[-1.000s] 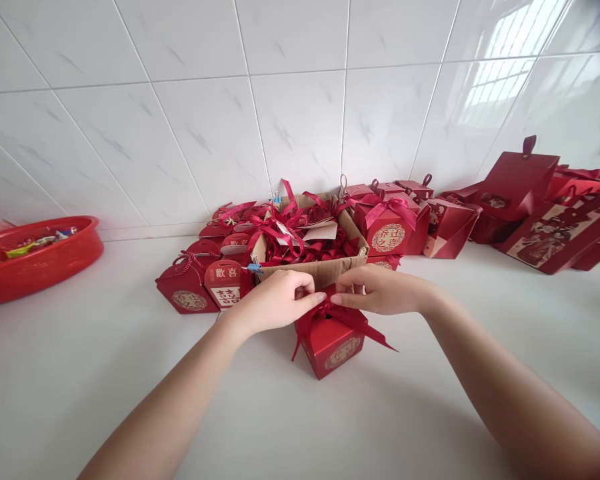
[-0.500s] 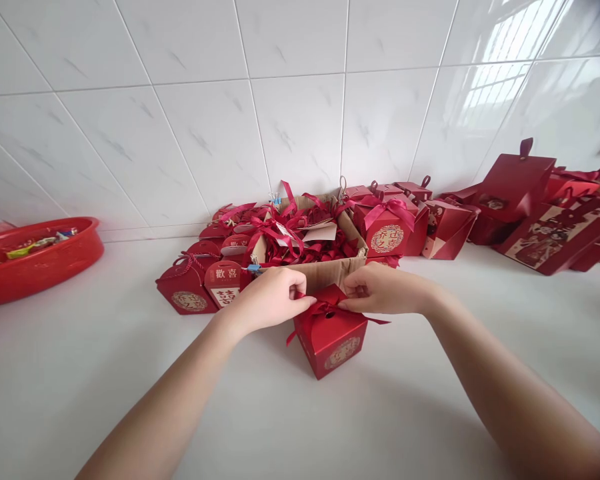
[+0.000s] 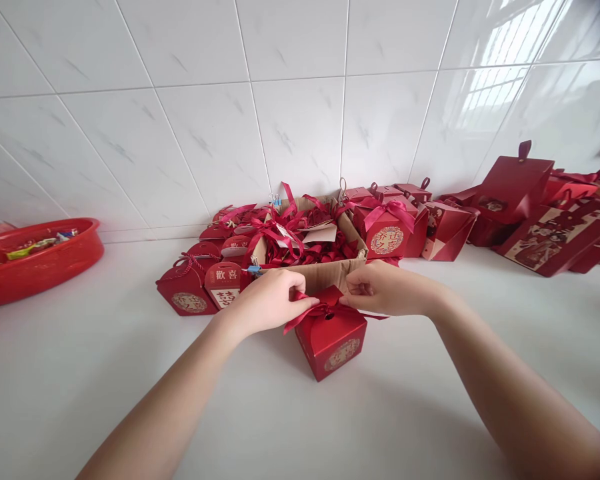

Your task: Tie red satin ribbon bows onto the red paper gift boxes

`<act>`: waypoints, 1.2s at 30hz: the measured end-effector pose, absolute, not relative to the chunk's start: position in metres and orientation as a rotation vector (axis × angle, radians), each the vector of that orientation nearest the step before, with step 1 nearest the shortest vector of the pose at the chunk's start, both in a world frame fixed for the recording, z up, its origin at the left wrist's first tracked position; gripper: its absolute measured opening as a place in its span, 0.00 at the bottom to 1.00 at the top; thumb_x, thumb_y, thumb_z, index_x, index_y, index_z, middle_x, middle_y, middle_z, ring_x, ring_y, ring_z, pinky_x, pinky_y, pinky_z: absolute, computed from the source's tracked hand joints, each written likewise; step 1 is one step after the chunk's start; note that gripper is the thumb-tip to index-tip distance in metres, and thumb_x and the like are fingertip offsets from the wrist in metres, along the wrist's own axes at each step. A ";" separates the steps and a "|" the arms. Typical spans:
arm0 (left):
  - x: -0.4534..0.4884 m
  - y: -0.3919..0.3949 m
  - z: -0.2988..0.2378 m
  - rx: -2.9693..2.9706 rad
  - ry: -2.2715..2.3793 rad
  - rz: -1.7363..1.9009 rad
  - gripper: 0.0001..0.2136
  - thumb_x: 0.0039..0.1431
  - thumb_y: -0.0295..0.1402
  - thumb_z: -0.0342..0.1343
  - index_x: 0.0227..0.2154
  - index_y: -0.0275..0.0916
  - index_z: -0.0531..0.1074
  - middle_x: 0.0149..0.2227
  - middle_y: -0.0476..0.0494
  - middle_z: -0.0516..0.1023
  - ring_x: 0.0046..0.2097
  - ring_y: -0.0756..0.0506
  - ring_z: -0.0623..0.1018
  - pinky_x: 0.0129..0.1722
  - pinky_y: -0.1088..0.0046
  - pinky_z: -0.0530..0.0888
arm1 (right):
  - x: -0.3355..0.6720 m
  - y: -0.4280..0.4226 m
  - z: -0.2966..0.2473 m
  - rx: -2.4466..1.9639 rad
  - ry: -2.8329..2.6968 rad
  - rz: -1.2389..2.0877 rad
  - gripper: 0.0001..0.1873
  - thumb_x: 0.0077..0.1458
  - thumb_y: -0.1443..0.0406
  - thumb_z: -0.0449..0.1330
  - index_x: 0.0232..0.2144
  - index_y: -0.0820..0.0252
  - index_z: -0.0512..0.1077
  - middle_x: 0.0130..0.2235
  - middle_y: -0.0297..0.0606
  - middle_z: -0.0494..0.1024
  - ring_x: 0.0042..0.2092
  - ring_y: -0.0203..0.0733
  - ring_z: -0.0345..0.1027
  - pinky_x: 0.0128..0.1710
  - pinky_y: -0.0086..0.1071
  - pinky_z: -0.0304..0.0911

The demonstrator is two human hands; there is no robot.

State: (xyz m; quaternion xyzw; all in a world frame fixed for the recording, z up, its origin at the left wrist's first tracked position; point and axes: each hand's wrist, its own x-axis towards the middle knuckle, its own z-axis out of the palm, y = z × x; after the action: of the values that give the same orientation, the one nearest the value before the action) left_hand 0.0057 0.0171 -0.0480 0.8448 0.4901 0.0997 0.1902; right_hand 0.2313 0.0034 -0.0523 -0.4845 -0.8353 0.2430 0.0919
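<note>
The red ribbon (image 3: 296, 321) is held at the top of a small gift box (image 3: 337, 330), pinched by the left hand (image 3: 276, 297) on one side and by the right hand (image 3: 383, 288) on the other, each with thumb against fingers; the hands are set a little apart, with the knot (image 3: 329, 309) between them and neither clearly nearer to it; the ribbon is drawn out from left to right, roughly along the line of the back edge of the surface (image 3: 260, 413); the gift box is placed below the fingertips and towards the surface's near side, one corner turned frontward; no long axis can be made out in it; just behind, towards the back edge, a cardboard carton (image 3: 320, 275) is seen.
</note>
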 end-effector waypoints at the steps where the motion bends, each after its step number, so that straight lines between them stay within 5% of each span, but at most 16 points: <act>1: 0.006 0.017 -0.048 2.366 1.379 0.287 0.18 0.53 0.48 0.50 0.20 0.40 0.57 0.19 0.53 0.63 0.21 0.52 0.58 0.20 0.75 0.54 | 0.231 0.003 -0.052 -1.442 -2.463 0.702 0.16 0.53 0.59 0.53 0.19 0.58 0.53 0.19 0.28 0.60 0.21 0.30 0.48 0.18 0.28 0.43; 16: 0.016 0.014 -0.053 2.298 1.385 0.318 0.22 0.46 0.50 0.59 0.18 0.39 0.55 0.19 0.55 0.60 0.22 0.52 0.59 0.18 0.76 0.52 | 0.227 0.003 -0.055 -1.433 -2.473 0.614 0.19 0.51 0.55 0.56 0.19 0.59 0.53 0.21 0.28 0.57 0.23 0.31 0.47 0.19 0.28 0.42; 25: 0.020 0.013 -0.056 2.162 1.278 0.328 0.12 0.46 0.42 0.59 0.25 0.39 0.67 0.24 0.52 0.71 0.27 0.48 0.70 0.21 0.75 0.61 | 0.226 0.003 -0.055 -1.413 -2.469 0.632 0.18 0.48 0.59 0.57 0.19 0.59 0.51 0.20 0.27 0.54 0.23 0.30 0.43 0.19 0.29 0.39; 36: 0.024 0.006 -0.057 2.140 1.295 0.403 0.17 0.46 0.45 0.59 0.24 0.40 0.57 0.24 0.53 0.66 0.25 0.50 0.66 0.20 0.76 0.58 | 0.222 0.003 -0.057 -1.249 -2.466 0.702 0.16 0.48 0.66 0.55 0.19 0.59 0.49 0.22 0.27 0.52 0.24 0.30 0.43 0.20 0.28 0.41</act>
State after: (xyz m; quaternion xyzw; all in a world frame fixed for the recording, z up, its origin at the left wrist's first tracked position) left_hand 0.0242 0.0059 -0.0571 0.8060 0.4876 0.1518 0.2993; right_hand 0.2224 0.0031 -0.0566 -0.4334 -0.8556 0.2437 0.1442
